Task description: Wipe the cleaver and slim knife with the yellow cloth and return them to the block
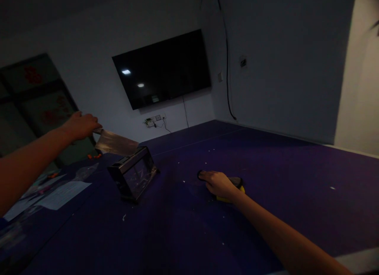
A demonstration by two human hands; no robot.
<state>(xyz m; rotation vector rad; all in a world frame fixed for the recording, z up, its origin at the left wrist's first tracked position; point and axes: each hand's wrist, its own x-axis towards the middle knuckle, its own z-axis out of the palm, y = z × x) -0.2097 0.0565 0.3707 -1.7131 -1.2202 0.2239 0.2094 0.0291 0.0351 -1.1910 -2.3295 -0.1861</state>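
My left hand (pixel 81 125), at the left, is closed round the handle of a cleaver (pixel 117 143). The wide metal blade points right, and its far end meets the top of a black stand with clear sides (pixel 124 176), perhaps a knife holder; whether it touches or sits in the top I cannot tell. The stand is on the dark blue-purple table (pixel 177 235). Lower right of centre, my right hand (pixel 220 184) presses down on a grey and yellow cloth (pixel 237 183), fingers curled over a dark edge of it. The palm side is hidden.
Paper sheets (pixel 63 194) and crumpled clear plastic (pixel 85 171) lie on the left. Small white scraps (pixel 184 181) are scattered over the table. A wall-mounted television (pixel 166 69) and a hanging black cable (pixel 227 69) are at the back. The room is dim.
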